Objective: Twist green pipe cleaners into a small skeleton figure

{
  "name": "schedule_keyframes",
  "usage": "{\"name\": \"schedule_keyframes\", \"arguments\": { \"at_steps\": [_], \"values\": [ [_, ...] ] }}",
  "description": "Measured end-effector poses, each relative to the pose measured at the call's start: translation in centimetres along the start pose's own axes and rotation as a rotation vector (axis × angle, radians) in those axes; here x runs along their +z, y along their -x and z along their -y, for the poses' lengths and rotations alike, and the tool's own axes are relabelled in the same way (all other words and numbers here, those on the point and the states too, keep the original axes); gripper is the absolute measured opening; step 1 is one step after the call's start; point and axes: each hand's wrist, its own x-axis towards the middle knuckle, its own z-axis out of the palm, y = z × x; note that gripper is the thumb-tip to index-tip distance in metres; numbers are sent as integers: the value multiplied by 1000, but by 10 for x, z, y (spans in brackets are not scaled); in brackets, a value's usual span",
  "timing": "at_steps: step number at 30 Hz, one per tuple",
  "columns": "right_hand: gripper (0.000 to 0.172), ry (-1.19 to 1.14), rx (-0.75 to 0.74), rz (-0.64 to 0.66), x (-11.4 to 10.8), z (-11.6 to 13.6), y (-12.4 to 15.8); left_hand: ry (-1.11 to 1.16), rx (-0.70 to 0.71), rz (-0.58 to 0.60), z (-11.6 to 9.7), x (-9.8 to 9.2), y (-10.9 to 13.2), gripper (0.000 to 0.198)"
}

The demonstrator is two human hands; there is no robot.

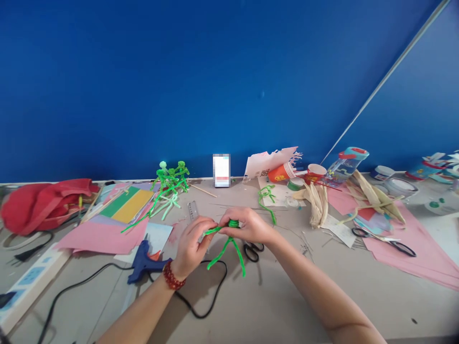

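Note:
Between my two hands is a bright green pipe-cleaner figure (234,223) with a coiled top and two long ends hanging down like legs. My right hand (251,224) is closed around its coiled part. On the other side, my left hand (195,243), with a red beaded bracelet at the wrist, pinches a green strand that sticks out to the left. Black-handled scissors (251,252) lie on the table just behind the hanging ends, partly hidden. A metal ruler (192,210) rests beyond my left hand.
A blue glue gun (141,263) with a black cord lies left, near a white power strip (32,282). Green pipe-cleaner pieces (172,179) stand at the back left. A phone (221,171) leans on the wall. More scissors (385,241) and paper lie right.

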Motion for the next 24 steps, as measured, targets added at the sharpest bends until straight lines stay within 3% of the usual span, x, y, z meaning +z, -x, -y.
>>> {"name": "schedule_keyframes", "arguments": {
  "at_steps": [5, 11, 19, 22, 24],
  "values": [
    [10, -28, 16, -85, 4, 0, 0, 8, -40, -28, -3, -2, -1, 17],
    [8, -10, -35, -143, 8, -3, 2, 106, -192, -32, -9, -3, -5, 9],
    [9, 135, -63, -287, 15, -6, 2, 748, -688, 4, -14, 10, -3, 21],
    [11, 208, -60, -285, 16, -5, 1, 856, -724, -14, -14, 14, -1, 23],
    [11, 229, -51, -283, 16, -5, 1, 790, -672, 3, -13, 13, 1, 21]
  ]
}}
